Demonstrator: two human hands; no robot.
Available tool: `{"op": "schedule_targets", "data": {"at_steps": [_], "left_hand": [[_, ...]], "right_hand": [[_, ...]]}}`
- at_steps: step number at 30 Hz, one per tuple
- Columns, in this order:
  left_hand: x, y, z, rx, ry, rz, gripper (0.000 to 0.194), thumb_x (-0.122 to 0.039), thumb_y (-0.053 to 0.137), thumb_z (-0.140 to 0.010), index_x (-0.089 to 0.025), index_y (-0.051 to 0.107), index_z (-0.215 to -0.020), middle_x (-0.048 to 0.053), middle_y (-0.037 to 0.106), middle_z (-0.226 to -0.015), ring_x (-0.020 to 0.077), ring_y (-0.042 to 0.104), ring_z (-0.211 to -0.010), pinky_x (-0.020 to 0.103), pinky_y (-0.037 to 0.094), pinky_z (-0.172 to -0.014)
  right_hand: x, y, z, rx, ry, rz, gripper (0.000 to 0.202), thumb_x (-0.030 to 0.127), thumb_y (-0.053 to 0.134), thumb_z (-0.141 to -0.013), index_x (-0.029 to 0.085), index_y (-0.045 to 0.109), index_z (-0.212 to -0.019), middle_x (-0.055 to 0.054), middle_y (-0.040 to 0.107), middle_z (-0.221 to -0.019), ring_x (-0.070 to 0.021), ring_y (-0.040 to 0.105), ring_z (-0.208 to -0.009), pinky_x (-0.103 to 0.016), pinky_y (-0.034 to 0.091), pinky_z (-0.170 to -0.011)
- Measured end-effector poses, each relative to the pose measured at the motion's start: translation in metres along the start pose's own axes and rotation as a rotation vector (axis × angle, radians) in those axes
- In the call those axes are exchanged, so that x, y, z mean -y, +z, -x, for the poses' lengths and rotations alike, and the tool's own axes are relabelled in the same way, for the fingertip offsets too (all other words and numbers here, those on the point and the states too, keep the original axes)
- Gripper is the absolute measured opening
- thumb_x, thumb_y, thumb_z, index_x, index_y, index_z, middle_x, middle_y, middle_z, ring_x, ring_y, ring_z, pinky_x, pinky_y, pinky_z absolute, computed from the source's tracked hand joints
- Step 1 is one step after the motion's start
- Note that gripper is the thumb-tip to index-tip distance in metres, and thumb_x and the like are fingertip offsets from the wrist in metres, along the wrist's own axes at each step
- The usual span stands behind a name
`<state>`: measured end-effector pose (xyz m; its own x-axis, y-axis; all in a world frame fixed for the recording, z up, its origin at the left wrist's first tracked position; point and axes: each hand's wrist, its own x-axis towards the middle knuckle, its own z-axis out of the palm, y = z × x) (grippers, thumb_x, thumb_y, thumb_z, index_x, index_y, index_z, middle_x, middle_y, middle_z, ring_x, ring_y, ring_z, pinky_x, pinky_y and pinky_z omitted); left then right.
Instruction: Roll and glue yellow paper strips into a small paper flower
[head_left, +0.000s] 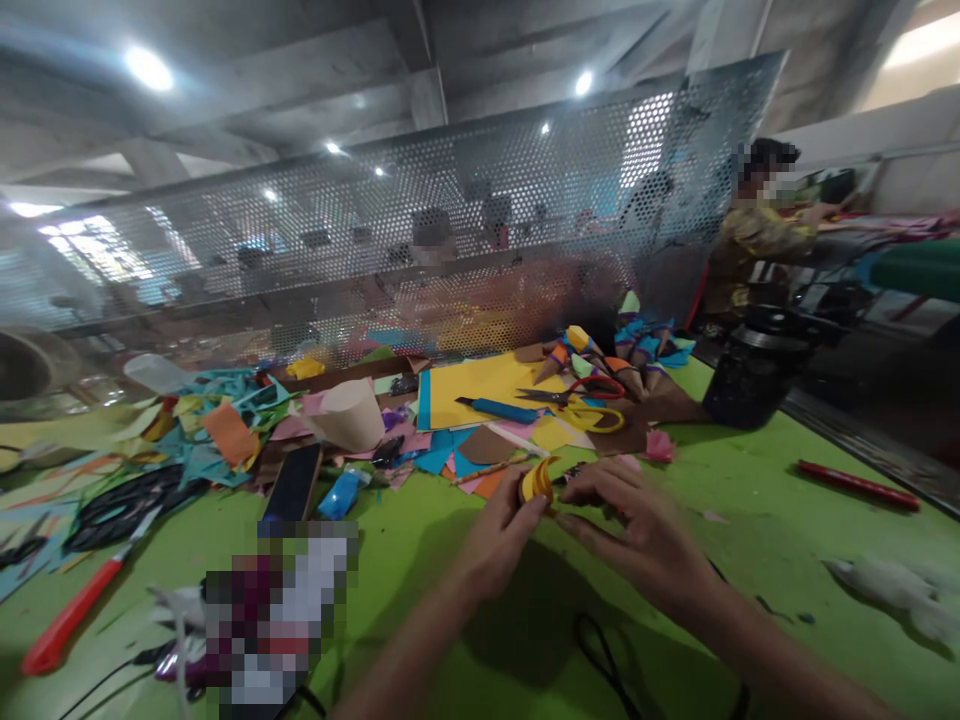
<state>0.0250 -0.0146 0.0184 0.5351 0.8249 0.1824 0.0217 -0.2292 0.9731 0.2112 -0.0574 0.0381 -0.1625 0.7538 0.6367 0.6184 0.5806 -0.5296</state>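
Observation:
A curled yellow paper strip is held between the thumb and fingers of my left hand. Just to its right is my right hand, its fingers bent and apart, with the thumb close to the strip's lower edge. Whether the right fingertips touch the paper I cannot tell. Beyond both hands lie a blue utility knife and scissors with red and yellow handles, on yellow paper sheets. Small paper cones in several colours sit behind the scissors.
Paper scraps cover the green table's back left. A phone, a blue packet and a red-handled tool lie left. At right are a dark flask and red pen. A perforated metal screen stands behind; a person works beyond.

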Motion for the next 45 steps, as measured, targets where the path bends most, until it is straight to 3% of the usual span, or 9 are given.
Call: {"op": "schedule_targets", "data": {"at_steps": [5, 12, 19, 31, 35, 38, 41, 45], "left_hand": [[0.002, 0.0, 0.002, 0.02, -0.015, 0.018, 0.042, -0.046, 0.047, -0.098, -0.024, 0.05, -0.134, 0.004, 0.053, -0.139, 0.0229, 0.045, -0.13, 0.035, 0.032, -0.112], [0.007, 0.0, 0.003, 0.033, -0.11, 0.049, 0.052, -0.053, 0.046, -0.096, -0.025, 0.046, -0.14, 0.007, 0.051, -0.143, 0.0262, 0.048, -0.127, 0.039, 0.037, -0.107], [0.004, -0.001, 0.004, 0.069, -0.148, 0.042, 0.054, -0.055, 0.045, -0.096, -0.028, 0.044, -0.143, 0.006, 0.054, -0.137, 0.0241, 0.051, -0.118, 0.037, 0.039, -0.103], [0.013, 0.001, 0.002, 0.055, -0.146, 0.063, 0.056, -0.056, 0.044, -0.096, -0.022, 0.044, -0.14, 0.003, 0.055, -0.101, 0.0155, 0.048, -0.087, 0.031, 0.041, -0.085], [0.012, 0.002, 0.003, 0.065, -0.146, 0.061, 0.058, -0.056, 0.042, -0.097, -0.024, 0.039, -0.145, 0.004, 0.057, -0.104, 0.0169, 0.05, -0.091, 0.032, 0.042, -0.087], [0.009, 0.001, 0.004, 0.081, -0.146, 0.074, 0.059, -0.054, 0.043, -0.097, -0.025, 0.036, -0.148, 0.006, 0.058, -0.118, 0.0197, 0.053, -0.103, 0.035, 0.041, -0.095], [0.005, 0.001, 0.004, 0.098, -0.124, 0.067, 0.054, -0.051, 0.044, -0.098, -0.026, 0.04, -0.145, 0.006, 0.056, -0.132, 0.0226, 0.05, -0.118, 0.036, 0.037, -0.104], [0.003, 0.002, 0.003, 0.105, -0.07, 0.028, 0.049, -0.048, 0.044, -0.098, -0.024, 0.045, -0.141, 0.006, 0.055, -0.137, 0.0243, 0.049, -0.124, 0.037, 0.036, -0.108]], "right_hand": [[-0.008, 0.01, 0.002, 0.02, -0.073, 0.06, 0.003, 0.022, 0.064, -0.092, 0.023, 0.066, -0.09, -0.002, 0.069, -0.084, -0.0208, 0.062, -0.08, -0.034, 0.043, -0.07], [-0.011, 0.01, 0.003, 0.009, -0.102, 0.049, 0.007, 0.016, 0.063, -0.091, 0.023, 0.066, -0.091, -0.003, 0.069, -0.085, -0.0207, 0.062, -0.079, -0.034, 0.044, -0.07], [-0.009, 0.01, 0.003, 0.043, -0.084, 0.068, 0.008, 0.013, 0.062, -0.091, 0.021, 0.065, -0.089, -0.004, 0.068, -0.083, -0.0213, 0.061, -0.078, -0.034, 0.044, -0.069], [-0.013, 0.01, 0.004, 0.064, -0.091, 0.142, 0.006, 0.015, 0.061, -0.092, 0.02, 0.063, -0.09, -0.004, 0.068, -0.086, -0.0218, 0.061, -0.081, -0.035, 0.046, -0.071], [-0.011, 0.011, 0.005, 0.056, -0.083, 0.116, 0.008, 0.016, 0.06, -0.093, 0.021, 0.064, -0.089, -0.003, 0.067, -0.084, -0.0205, 0.06, -0.081, -0.035, 0.047, -0.074], [-0.01, 0.012, 0.006, 0.052, -0.089, 0.136, 0.007, 0.017, 0.059, -0.093, 0.021, 0.064, -0.089, -0.003, 0.067, -0.084, -0.0206, 0.061, -0.081, -0.035, 0.047, -0.073], [-0.01, 0.012, 0.005, 0.045, -0.099, 0.166, 0.009, 0.016, 0.057, -0.093, 0.021, 0.064, -0.088, -0.004, 0.067, -0.085, -0.0216, 0.061, -0.082, -0.036, 0.047, -0.074], [-0.01, 0.008, 0.005, 0.054, -0.108, 0.147, 0.008, 0.016, 0.059, -0.09, 0.022, 0.062, -0.085, -0.004, 0.067, -0.084, -0.0215, 0.061, -0.082, -0.035, 0.047, -0.073]]}}
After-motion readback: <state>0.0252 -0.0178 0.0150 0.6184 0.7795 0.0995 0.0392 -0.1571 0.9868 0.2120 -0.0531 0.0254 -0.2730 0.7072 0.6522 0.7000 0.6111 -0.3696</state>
